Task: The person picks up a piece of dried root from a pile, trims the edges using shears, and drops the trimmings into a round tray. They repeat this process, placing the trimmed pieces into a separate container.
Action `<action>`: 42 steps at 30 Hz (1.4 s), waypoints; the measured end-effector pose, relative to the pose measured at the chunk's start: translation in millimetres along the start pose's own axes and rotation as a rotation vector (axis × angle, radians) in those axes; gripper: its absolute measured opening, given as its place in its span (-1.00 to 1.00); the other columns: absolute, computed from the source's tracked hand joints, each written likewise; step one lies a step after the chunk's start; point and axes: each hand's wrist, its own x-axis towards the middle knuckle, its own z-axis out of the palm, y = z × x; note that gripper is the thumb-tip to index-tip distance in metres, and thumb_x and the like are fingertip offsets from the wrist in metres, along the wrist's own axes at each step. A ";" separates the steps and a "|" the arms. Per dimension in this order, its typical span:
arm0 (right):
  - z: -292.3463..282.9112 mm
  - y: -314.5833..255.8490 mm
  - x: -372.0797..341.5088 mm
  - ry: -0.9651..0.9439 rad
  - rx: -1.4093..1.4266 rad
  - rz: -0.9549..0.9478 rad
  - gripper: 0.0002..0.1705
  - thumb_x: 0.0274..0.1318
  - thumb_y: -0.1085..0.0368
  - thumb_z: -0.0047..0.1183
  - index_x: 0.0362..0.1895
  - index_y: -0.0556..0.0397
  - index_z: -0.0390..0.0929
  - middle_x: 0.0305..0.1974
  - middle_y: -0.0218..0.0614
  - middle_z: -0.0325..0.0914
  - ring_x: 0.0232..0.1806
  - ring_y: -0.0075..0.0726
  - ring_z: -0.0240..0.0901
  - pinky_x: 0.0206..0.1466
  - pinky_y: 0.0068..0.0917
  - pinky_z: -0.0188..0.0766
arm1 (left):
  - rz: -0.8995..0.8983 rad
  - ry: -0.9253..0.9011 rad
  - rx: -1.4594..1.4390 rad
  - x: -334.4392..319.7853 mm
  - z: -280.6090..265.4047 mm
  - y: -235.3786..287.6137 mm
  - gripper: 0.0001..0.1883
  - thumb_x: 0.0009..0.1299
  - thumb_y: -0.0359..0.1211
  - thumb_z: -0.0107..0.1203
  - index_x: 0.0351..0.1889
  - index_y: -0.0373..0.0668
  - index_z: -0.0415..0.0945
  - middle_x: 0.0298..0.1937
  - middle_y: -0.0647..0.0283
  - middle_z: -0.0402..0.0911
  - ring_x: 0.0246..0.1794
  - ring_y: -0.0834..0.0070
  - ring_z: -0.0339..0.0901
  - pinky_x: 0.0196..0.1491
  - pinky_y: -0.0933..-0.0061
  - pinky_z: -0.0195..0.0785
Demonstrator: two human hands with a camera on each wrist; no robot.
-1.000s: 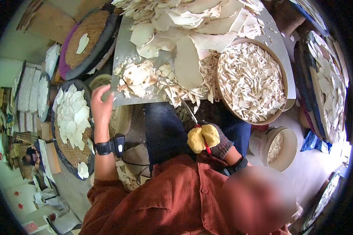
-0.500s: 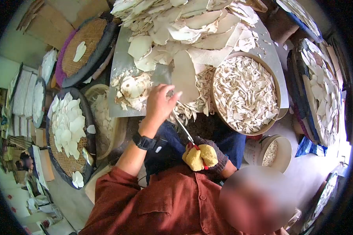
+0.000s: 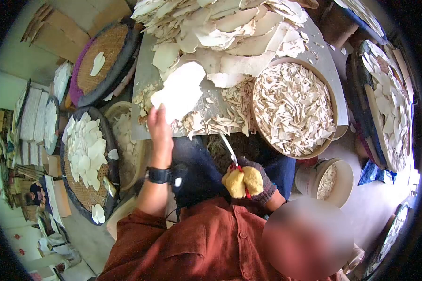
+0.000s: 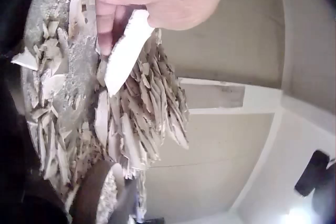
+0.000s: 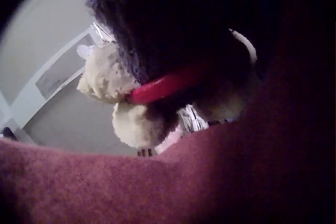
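Left hand (image 3: 160, 136) pinches a white sheet (image 3: 183, 89); gloved right hand (image 3: 266, 187) grips a red-handled tool (image 3: 229, 150).
Near them, narrow strips (image 3: 293, 110), apparently cut already, fill a round tray (image 3: 334, 107); many broad slices (image 3: 229, 28) lie piled on the desk (image 3: 327, 65).

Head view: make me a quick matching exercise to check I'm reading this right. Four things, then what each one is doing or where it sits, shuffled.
1. Left hand
2. Right hand
3. Round tray
4. Bucket

A. Off the table, with pale bits inside
B. Gloved, gripping a red-handled tool with yellow padding
C. At the right side of the metal table, full of pale strips
D. Bare, pinching a large white slice

Right pairs: 1-D, 2-B, 3-C, 4-A.
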 end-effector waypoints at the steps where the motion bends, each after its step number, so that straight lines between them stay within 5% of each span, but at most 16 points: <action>1: -1.5 1.0 6.8 0.111 0.335 0.085 -0.74 0.18 0.20 -0.11 -0.33 0.18 0.43 -0.42 -0.30 0.46 -0.39 -0.29 0.42 -0.22 -0.39 0.39 | -0.100 -0.079 -0.125 -5.8 -7.3 11.0 -0.69 0.40 -0.20 -0.09 -0.03 -0.19 0.40 -0.15 0.20 0.55 -0.21 0.46 0.52 -0.24 0.41 0.44; 4: 23.8 -18.6 -1.5 -0.063 -0.149 -0.343 -0.60 0.12 0.03 -0.05 -0.35 0.18 0.46 -0.43 -0.28 0.47 -0.43 -0.28 0.40 -0.29 -0.33 0.36 | -0.233 -0.257 -0.227 -29.6 -22.3 19.2 -0.70 0.34 -0.34 -0.03 0.02 -0.18 0.35 -0.09 0.20 0.52 -0.19 0.43 0.53 -0.26 0.42 0.46; 6: -5.9 -11.5 11.5 -0.147 -0.249 -0.357 -0.78 0.18 0.26 -0.22 -0.30 0.11 0.44 -0.37 -0.35 0.48 -0.30 -0.35 0.44 -0.23 -0.46 0.38 | -0.359 -0.310 -0.225 -50.3 -16.5 33.1 -0.66 0.31 -0.43 -0.01 0.05 -0.19 0.31 -0.05 0.19 0.50 -0.18 0.42 0.53 -0.27 0.44 0.47; 9: 24.1 -26.2 3.7 0.014 0.065 -0.415 -0.76 0.17 0.32 -0.18 -0.20 0.21 0.45 -0.24 -0.25 0.54 -0.23 -0.29 0.50 -0.18 -0.40 0.41 | -0.324 -0.377 -0.123 -74.6 -11.7 29.1 -0.58 0.27 -0.51 -0.01 0.11 -0.21 0.24 -0.02 0.18 0.48 -0.17 0.41 0.52 -0.27 0.44 0.47; 10: 14.3 -24.4 7.7 0.055 -0.090 -0.468 -0.75 0.17 0.32 -0.18 -0.19 0.22 0.45 -0.22 -0.24 0.55 -0.21 -0.25 0.50 -0.14 -0.40 0.42 | -0.331 -0.386 -0.105 -81.2 -10.1 26.9 -0.54 0.28 -0.52 -0.02 0.15 -0.21 0.19 -0.01 0.17 0.48 -0.15 0.41 0.52 -0.24 0.43 0.48; 14: 0.1 -17.8 13.8 -0.331 0.593 -0.364 -0.71 0.21 0.29 -0.19 -0.07 0.22 0.40 -0.06 -0.12 0.48 -0.02 -0.16 0.44 0.08 -0.31 0.38 | -0.356 -0.455 -0.077 -96.8 -3.1 20.4 -0.53 0.27 -0.53 -0.02 0.15 -0.23 0.18 -0.01 0.15 0.47 -0.12 0.42 0.52 -0.22 0.42 0.50; 18: -13.2 -17.7 10.0 -0.413 0.575 -0.397 -0.68 0.25 0.28 -0.23 0.01 0.19 0.35 -0.01 -0.11 0.43 0.07 -0.13 0.37 0.19 -0.22 0.29 | -0.313 -0.559 -0.035 -91.9 2.5 26.0 -0.53 0.28 -0.53 -0.01 0.16 -0.26 0.16 -0.03 0.19 0.46 -0.12 0.52 0.47 -0.16 0.48 0.44; 23: -0.6 -54.4 -28.2 0.146 -1.603 -0.510 -0.71 0.25 0.30 -0.23 -0.03 0.16 0.39 -0.06 -0.19 0.46 0.02 -0.26 0.39 0.15 -0.34 0.29 | -0.210 -0.676 0.011 -73.7 19.9 39.9 -0.41 0.27 -0.55 -0.01 0.27 -0.30 0.04 0.03 0.18 0.42 -0.05 0.52 0.44 -0.09 0.52 0.41; 28: -7.8 -49.3 -29.3 0.137 -1.099 -0.832 -0.67 -0.11 0.27 0.06 -0.18 0.06 0.43 -0.25 -0.18 0.47 -0.18 -0.08 0.41 -0.10 -0.28 0.35 | -0.133 -0.727 0.125 -54.6 38.9 45.5 -0.42 0.28 -0.53 -0.01 0.27 -0.31 0.06 0.06 0.19 0.40 0.00 0.52 0.40 0.07 0.50 0.27; 30: -4.3 -58.1 -41.7 0.320 -1.591 -1.095 -0.62 -0.34 0.22 0.19 -0.32 0.05 0.45 -0.39 -0.15 0.45 -0.31 0.04 0.41 -0.23 -0.22 0.38 | -0.172 -0.738 0.156 -55.3 45.2 54.2 -0.47 0.30 -0.49 -0.03 0.24 -0.33 0.13 0.06 0.20 0.40 0.05 0.50 0.36 0.18 0.51 0.14; 34: -7.7 -49.9 -44.2 0.288 -1.598 -0.936 -0.63 -0.35 0.21 0.19 -0.34 0.04 0.45 -0.40 -0.14 0.45 -0.31 0.05 0.40 -0.23 -0.21 0.38 | -0.147 -0.726 0.167 -42.1 48.6 58.7 -0.66 0.37 -0.45 -0.10 0.10 -0.35 0.29 0.02 0.22 0.46 -0.03 0.54 0.43 0.10 0.50 0.24; 37: -1.9 -44.2 -39.2 0.200 -0.891 -0.819 -0.71 -0.23 0.23 0.12 -0.32 0.03 0.45 -0.36 -0.14 0.46 -0.32 0.02 0.40 -0.24 -0.23 0.35 | -0.118 -0.811 0.040 -29.5 39.0 62.2 -0.71 0.35 -0.45 -0.08 0.03 -0.30 0.37 0.11 0.15 0.42 0.08 0.50 0.38 0.16 0.46 0.17; 38: -0.7 -42.9 -37.7 0.188 -0.781 -0.830 -0.74 -0.15 0.24 0.07 -0.30 0.02 0.46 -0.34 -0.15 0.47 -0.32 -0.02 0.40 -0.24 -0.24 0.34 | 0.071 -0.828 0.144 -28.5 38.1 65.0 -0.80 0.34 -0.47 -0.07 -0.09 -0.22 0.44 0.21 0.09 0.33 0.20 0.44 0.28 0.20 0.42 0.10; 40: -5.6 -45.2 -34.1 -0.140 -0.250 -0.724 -0.77 0.10 0.24 -0.10 -0.21 0.06 0.47 -0.23 -0.20 0.50 -0.20 -0.20 0.42 -0.14 -0.29 0.34 | 0.244 -0.779 0.211 -29.1 34.5 66.7 -0.85 0.33 -0.50 -0.09 -0.18 -0.19 0.45 0.26 0.07 0.27 0.24 0.41 0.22 0.22 0.42 0.08; 41: -10.1 -43.6 -32.0 -0.457 0.350 -0.457 -0.73 0.22 0.22 -0.19 -0.18 0.12 0.48 -0.16 -0.24 0.50 -0.10 -0.29 0.43 -0.03 -0.32 0.36 | 0.331 -0.753 0.244 -28.0 31.3 67.3 -0.87 0.32 -0.51 -0.10 -0.22 -0.18 0.45 0.29 0.07 0.24 0.27 0.40 0.19 0.22 0.42 0.07; 42: -30.5 -28.3 -27.3 -0.286 0.136 -0.511 -0.70 0.23 0.21 -0.19 -0.09 0.13 0.43 -0.10 -0.22 0.48 -0.04 -0.26 0.41 0.05 -0.29 0.34 | 0.360 -0.763 0.282 -24.9 25.1 62.6 -0.87 0.32 -0.54 -0.15 -0.27 -0.16 0.40 0.25 0.10 0.28 0.22 0.36 0.26 0.19 0.34 0.16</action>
